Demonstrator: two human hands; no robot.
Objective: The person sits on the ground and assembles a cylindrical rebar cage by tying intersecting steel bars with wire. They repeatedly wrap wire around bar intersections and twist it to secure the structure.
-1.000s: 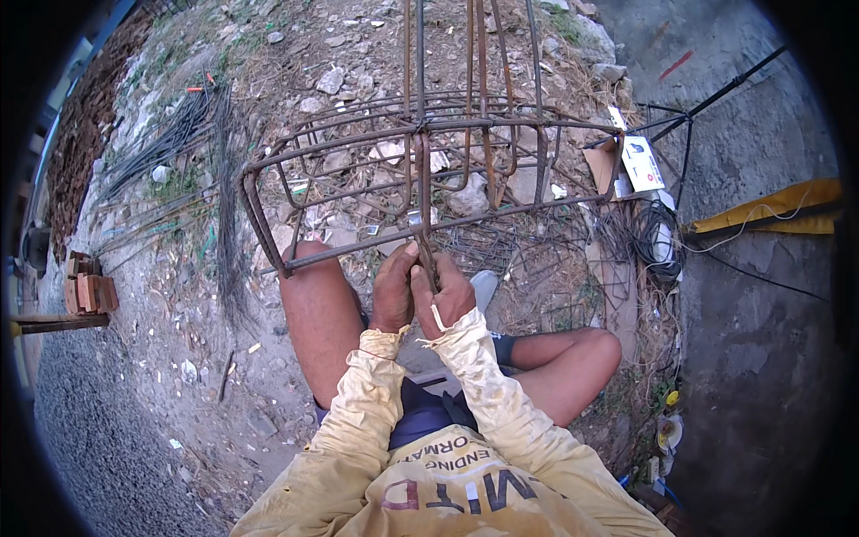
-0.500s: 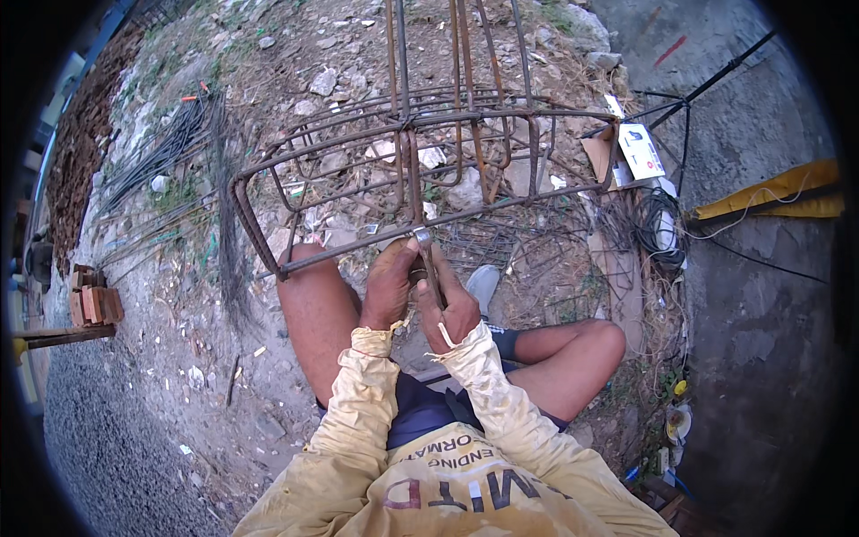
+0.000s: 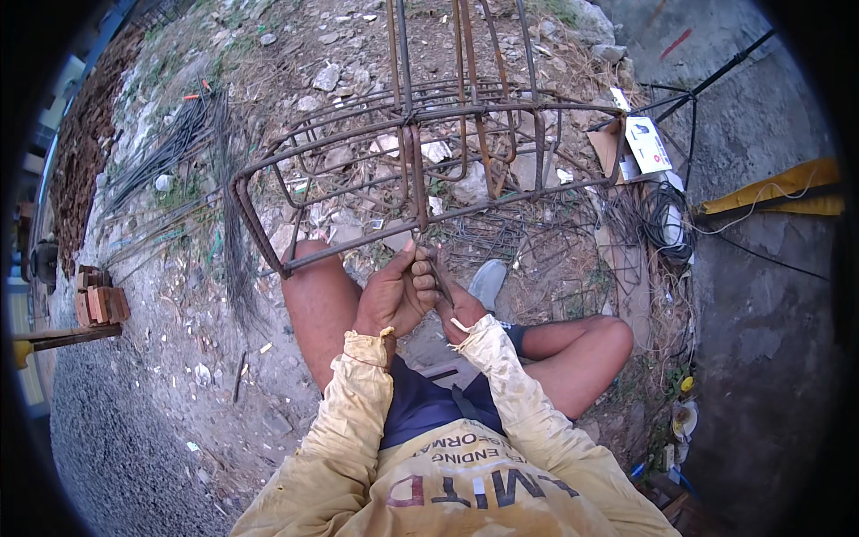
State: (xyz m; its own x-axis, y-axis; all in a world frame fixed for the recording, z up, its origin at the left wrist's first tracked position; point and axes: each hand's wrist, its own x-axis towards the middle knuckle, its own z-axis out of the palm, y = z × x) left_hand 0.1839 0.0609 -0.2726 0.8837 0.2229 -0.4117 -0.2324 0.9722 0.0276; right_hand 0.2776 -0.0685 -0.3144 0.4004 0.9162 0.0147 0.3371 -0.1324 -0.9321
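Observation:
A rusty rebar cage (image 3: 409, 116) of long bars and bent rectangular stirrups stands in front of me, its near lower bar passing just beyond my fingertips. My left hand (image 3: 392, 295) is closed just below that bar, thumb and fingers pinched together; whatever lies between them is too small to make out. Against it, my right hand (image 3: 458, 306) grips a slim dark metal hand tool (image 3: 439, 274), like pincers. The tool's head is mostly hidden by the fingers. Both hands are apart from the cage.
My bent legs (image 3: 313, 313) flank the hands; the left knee is beneath the cage corner. Bundled thin rods and wire (image 3: 224, 179) lie left, near stacked bricks (image 3: 103, 304). A white box (image 3: 646, 145), coiled black cable (image 3: 664, 224) and yellow cloth (image 3: 774, 190) are at right.
The tool's shiny head, earlier up at the cage's near bar, has come down and away from it. My left hand has turned, its fingers now curled beside the tool.

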